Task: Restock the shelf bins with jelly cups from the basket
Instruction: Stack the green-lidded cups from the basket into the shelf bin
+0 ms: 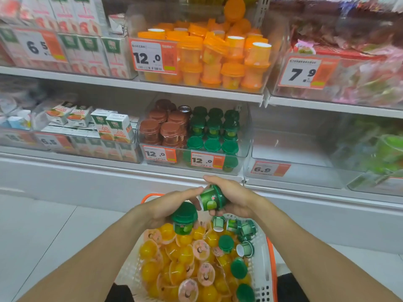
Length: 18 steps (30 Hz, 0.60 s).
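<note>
Jelly cups are in both hands: the right hand grips a tilted green cup, the left hand holds an upright one, both above the basket of yellow and green cups, below the bin of green-lidded cups.

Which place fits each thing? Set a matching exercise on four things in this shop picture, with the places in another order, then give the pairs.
Things
1. orange-lidded cups
2. brown-lidded cups
3. yellow jelly cups
4. tilted green cup

Places
A. in the basket
B. in the right hand
C. upper shelf bin
D. left part of the lower shelf bin

Pairs: 1-C, 2-D, 3-A, 4-B
</note>
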Each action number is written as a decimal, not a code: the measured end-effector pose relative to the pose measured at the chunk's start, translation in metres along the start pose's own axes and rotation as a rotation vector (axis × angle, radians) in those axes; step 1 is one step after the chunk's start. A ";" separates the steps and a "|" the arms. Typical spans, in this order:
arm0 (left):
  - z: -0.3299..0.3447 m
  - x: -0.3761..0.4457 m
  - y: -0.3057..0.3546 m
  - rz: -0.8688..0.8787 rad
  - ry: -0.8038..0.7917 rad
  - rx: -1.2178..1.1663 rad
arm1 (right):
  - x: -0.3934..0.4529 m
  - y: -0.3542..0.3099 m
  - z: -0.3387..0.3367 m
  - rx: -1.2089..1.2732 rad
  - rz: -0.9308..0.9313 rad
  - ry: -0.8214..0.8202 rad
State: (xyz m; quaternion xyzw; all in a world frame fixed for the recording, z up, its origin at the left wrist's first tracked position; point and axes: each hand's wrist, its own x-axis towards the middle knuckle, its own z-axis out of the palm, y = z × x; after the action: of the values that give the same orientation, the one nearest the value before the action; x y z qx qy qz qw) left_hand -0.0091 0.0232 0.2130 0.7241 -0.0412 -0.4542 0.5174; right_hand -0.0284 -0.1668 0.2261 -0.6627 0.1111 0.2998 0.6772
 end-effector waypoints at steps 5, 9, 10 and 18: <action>0.008 0.000 0.009 0.106 -0.041 -0.074 | 0.000 -0.003 -0.001 -0.003 0.028 -0.019; 0.006 0.011 0.009 0.127 0.043 -0.254 | -0.001 -0.006 -0.018 -0.023 -0.058 0.085; 0.005 0.014 0.009 0.129 0.072 -0.295 | 0.000 -0.007 -0.022 -0.076 -0.134 0.144; 0.006 0.023 0.026 0.221 0.141 -0.493 | 0.008 -0.020 -0.031 0.080 -0.354 0.169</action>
State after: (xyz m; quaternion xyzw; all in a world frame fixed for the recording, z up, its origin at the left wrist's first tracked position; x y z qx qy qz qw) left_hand 0.0102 -0.0052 0.2188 0.5975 0.0280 -0.3399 0.7257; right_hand -0.0032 -0.1932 0.2357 -0.6672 0.0613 0.1147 0.7335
